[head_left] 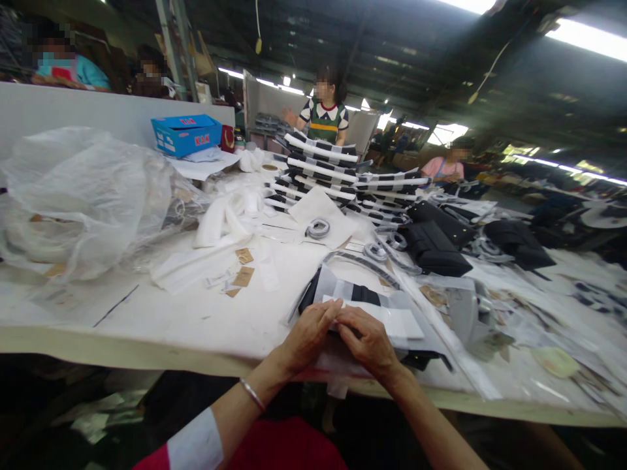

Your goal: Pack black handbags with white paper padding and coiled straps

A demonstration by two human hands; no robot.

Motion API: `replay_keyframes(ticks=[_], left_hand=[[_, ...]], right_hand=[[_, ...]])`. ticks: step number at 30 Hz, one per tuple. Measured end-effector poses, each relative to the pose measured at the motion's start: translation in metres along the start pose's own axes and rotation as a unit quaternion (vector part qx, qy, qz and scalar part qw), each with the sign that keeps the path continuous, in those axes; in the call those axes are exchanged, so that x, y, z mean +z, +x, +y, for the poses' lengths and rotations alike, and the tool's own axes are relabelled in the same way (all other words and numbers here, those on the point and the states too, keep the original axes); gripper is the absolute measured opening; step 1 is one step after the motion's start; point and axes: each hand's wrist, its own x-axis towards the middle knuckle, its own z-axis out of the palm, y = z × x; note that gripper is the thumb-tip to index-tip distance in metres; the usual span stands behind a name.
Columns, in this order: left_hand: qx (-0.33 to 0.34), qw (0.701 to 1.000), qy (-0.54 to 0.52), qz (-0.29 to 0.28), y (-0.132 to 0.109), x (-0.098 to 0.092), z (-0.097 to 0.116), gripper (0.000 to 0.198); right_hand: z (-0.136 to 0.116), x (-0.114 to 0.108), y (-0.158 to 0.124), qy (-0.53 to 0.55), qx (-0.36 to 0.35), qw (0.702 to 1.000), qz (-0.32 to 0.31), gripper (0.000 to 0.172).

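In front of me, near the table's front edge, lies a black bag [365,295] partly covered by translucent white wrapping sheet [399,322]. My left hand [311,331] rests at its near side, fingers bent and pressed together on the sheet. Beside it my right hand [366,336] is curled with its fingertips on the same sheet, and the two hands almost touch. The undersides of both hands and the thumbs' grip are partly hidden. A wrapped strap [362,260] curves behind the bag.
Stacks of wrapped bags [321,171] stand at the back, with black bags [434,248] to their right. Left are a large clear plastic bag [83,196], a blue box [186,135] and brown tags [243,277]. A coiled strap [317,228] lies mid-table. Co-workers are beyond.
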Motion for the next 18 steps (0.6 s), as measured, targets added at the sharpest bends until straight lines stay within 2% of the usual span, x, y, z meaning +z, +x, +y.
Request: replay_keyframes(ticks=[5,8,10,14,18], left_hand=[[-0.009,1.000,-0.026,-0.011,0.002,-0.003,0.000,0.073],[-0.024,0.999,-0.038,-0.017,0.001,-0.003,-0.001,0.077],[-0.028,0.999,-0.032,-0.012,-0.001,-0.001,-0.002,0.077],[-0.019,1.000,-0.021,-0.008,-0.004,0.005,-0.005,0.067],[-0.016,0.999,-0.029,-0.013,-0.005,0.004,-0.005,0.055]], right_hand=[[-0.007,-0.014,-0.002,0.026,-0.004,1.000,-0.008,0.017],[-0.015,-0.024,-0.016,0.028,-0.008,0.999,0.015,0.017],[-0.021,-0.030,-0.031,0.018,-0.032,0.999,0.007,0.016],[-0.030,-0.036,-0.056,-0.041,-0.088,0.994,-0.042,0.018],[-0.031,-0.031,-0.048,-0.136,-0.062,0.989,0.006,0.034]])
